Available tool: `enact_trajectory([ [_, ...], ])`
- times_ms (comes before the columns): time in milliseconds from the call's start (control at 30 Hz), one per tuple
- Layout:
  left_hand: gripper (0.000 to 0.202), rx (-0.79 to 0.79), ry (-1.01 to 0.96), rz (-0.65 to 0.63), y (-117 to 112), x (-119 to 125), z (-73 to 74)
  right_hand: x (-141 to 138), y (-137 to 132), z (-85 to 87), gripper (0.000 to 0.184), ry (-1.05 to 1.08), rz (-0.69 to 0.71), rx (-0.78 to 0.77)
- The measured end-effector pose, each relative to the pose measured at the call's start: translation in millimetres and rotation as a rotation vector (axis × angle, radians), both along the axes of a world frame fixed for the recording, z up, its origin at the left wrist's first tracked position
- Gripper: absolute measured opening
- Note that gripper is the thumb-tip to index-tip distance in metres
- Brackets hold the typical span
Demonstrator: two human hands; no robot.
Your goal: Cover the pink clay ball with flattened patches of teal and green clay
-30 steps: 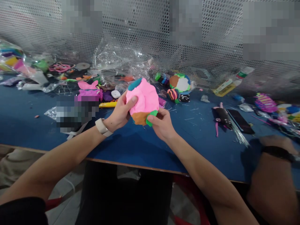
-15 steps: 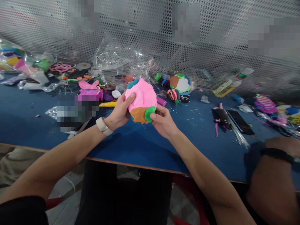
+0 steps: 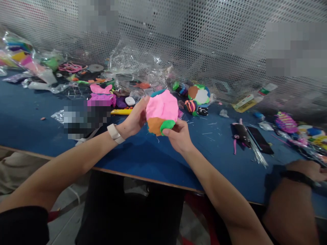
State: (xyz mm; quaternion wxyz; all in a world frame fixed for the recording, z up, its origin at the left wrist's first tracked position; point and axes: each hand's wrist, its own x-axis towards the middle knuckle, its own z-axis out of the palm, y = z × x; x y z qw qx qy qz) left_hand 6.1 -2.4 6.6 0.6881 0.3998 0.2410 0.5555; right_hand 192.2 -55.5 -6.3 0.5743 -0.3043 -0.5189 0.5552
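I hold a lump of modelling clay (image 3: 162, 110) above the blue table (image 3: 143, 156). The lump is mostly pink, with orange and green patches at the bottom and a teal edge on top. My left hand (image 3: 136, 117) grips its left side, thumb up against the pink part; a pale watch sits on that wrist. From below and to the right, my right hand (image 3: 178, 134) closes on it, thumb pressed on the green patch.
Clay figures and scraps lie behind: a pink and purple piece (image 3: 100, 97), a striped ball (image 3: 190, 106), a multicoloured ball (image 3: 199, 94), a yellow tool (image 3: 122, 111). Crumpled clear plastic (image 3: 135, 64) sits against the perforated metal wall. Another person's forearm (image 3: 296, 197) rests at the right.
The clay lump has turned slightly in my hands and sits a little further right in view. My left thumb has slid off the pink face to its left edge. The other person's arm has shifted.
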Motion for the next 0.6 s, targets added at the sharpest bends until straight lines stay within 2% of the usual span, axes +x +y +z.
enact_trajectory([
  [100, 0.061, -0.026, 0.062, -0.063, 0, -1, -2.0, 0, 3, 0.7, 0.040, 0.082, -0.083, -0.043],
  [167, 0.060, -0.005, 0.073, -0.063, -5, 2, -4.6, 2, 7, 1.9, 0.042, 0.118, -0.135, -0.051],
  [233, 0.061, 0.037, 0.088, -0.028, -12, 7, -8.4, 4, 10, 2.8, 0.043, 0.154, -0.183, -0.056],
  [333, 0.072, 0.109, 0.130, 0.046, -20, 14, -14.5, 4, 12, 2.9, 0.042, 0.189, -0.226, -0.042],
  [600, 0.090, 0.335, 0.286, 0.149, -27, 17, -17.7, -1, 5, 1.2, 0.044, 0.173, -0.210, -0.063],
])
